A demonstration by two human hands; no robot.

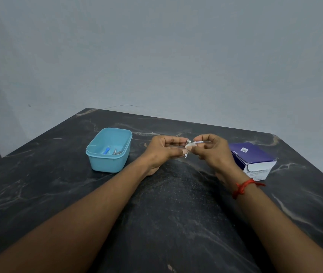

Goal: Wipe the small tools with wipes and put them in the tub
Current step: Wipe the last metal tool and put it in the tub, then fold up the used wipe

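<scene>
I see both hands raised over the dark table point(176, 203); left hand point(164, 149) has its fingers pinched closed on a small metal tool point(188, 142); right hand point(212, 149) pinches a wipe packet point(199, 142) against it; blue tub point(108, 150) sits left, holding a blue-handled tool point(107, 150) and metal pieces point(116, 151); purple wipe box point(253, 159) sits right.

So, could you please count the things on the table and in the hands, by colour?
Light blue: 1, the tub
Blue: 1, a blue-handled tool in the tub
Silver: 2, a metal tool in the tub and a small metal tool held by both hands
White: 1, a wipe in the right hand
Purple and white: 1, a box
Total: 6
</scene>
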